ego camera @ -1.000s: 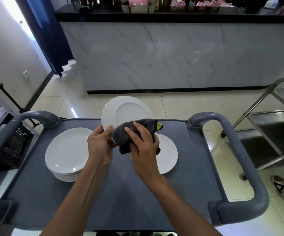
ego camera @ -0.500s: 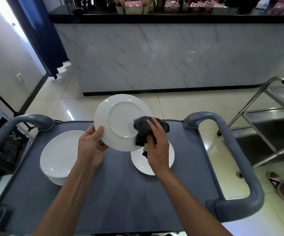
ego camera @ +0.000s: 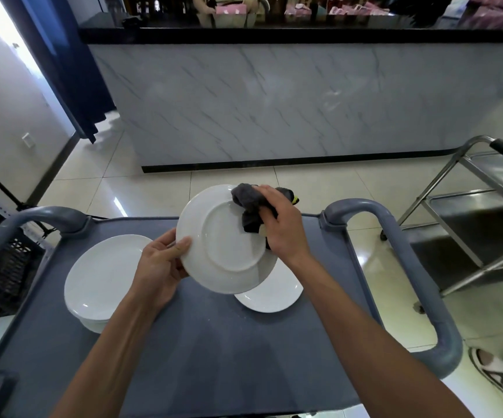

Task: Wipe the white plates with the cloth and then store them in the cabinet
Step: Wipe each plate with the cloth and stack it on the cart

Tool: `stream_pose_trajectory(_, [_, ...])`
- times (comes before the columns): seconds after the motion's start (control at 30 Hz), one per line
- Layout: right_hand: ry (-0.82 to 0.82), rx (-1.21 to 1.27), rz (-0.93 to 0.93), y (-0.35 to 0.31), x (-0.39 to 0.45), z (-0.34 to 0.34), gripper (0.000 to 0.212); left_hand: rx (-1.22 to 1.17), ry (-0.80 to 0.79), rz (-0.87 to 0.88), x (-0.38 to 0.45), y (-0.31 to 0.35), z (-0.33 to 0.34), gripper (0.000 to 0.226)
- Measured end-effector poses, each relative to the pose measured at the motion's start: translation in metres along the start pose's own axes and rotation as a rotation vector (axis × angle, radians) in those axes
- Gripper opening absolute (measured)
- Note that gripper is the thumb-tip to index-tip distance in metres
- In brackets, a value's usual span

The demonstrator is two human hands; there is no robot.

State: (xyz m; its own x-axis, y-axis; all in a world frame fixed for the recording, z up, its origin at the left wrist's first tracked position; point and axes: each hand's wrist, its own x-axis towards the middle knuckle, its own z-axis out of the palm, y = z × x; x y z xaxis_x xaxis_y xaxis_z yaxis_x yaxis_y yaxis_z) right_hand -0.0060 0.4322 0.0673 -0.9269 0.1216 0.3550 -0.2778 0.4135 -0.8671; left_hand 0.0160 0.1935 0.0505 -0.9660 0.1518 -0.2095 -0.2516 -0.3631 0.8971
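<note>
My left hand (ego camera: 161, 263) grips the left rim of a white plate (ego camera: 220, 245), held tilted above the cart with its underside and foot ring toward me. My right hand (ego camera: 282, 226) holds a dark grey cloth (ego camera: 248, 203) against the plate's upper right edge. A stack of white plates (ego camera: 99, 279) sits on the left of the grey cart top (ego camera: 214, 357). A single white plate (ego camera: 274, 292) lies flat on the cart, partly hidden under the held plate.
The cart has grey loop handles on the left (ego camera: 33, 218) and right (ego camera: 425, 312). A steel trolley (ego camera: 485, 212) stands at the right. A marble-fronted counter (ego camera: 304, 101) runs across ahead. A sandalled foot (ego camera: 497, 372) shows at lower right.
The plate rose and turned so its underside faces me. The cloth slid from the plate's middle right to its upper right edge.
</note>
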Motion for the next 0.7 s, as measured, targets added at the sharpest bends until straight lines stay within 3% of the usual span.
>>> stream_pose_trajectory(0.33, [-0.169,-0.345,-0.179,-0.029,-0.002,0.032,0.043,0.075,-0.025,0.023,0.000,-0.007,0.016,0.037])
stream_pose_trajectory(0.7, [-0.202,-0.307,-0.211,-0.020,-0.046,0.041,0.044,0.037,0.047,0.027,0.001,-0.017,0.011,0.029])
